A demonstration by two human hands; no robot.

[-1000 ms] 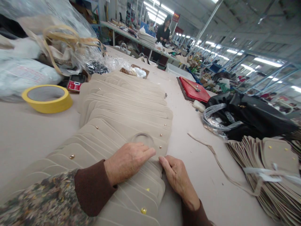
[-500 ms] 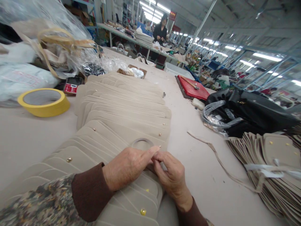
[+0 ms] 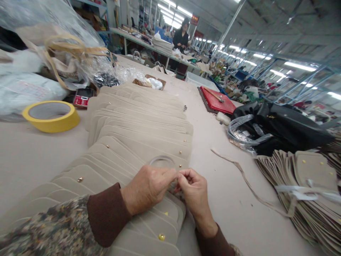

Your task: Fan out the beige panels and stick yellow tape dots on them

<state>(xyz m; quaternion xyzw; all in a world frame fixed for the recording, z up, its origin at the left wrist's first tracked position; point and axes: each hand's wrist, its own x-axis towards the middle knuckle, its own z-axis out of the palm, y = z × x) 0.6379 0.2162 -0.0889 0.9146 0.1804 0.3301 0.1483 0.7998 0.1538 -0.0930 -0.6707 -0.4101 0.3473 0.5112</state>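
Note:
A long fanned row of beige leather panels (image 3: 138, 131) with small gold studs runs down the table toward me. My left hand (image 3: 149, 186) rests on the nearest panels, its fingers curled and pinched together. My right hand (image 3: 193, 190) meets it fingertip to fingertip, also pinched, over the panel's right edge. What the fingertips hold is too small to make out. A clear tape ring (image 3: 161, 161) lies on a panel just beyond my hands.
A yellow tape roll (image 3: 50, 115) and plastic bags (image 3: 39, 46) lie at left, with a red calculator (image 3: 82, 97). At right are a red board (image 3: 217, 99), a black bag (image 3: 279, 129), a loose strip (image 3: 239, 174) and a bundled panel stack (image 3: 306, 192). A person (image 3: 181, 35) stands far back.
Both hands lay flat on the panels a second ago. They have since drawn together and curled into a pinch at the panel's right edge.

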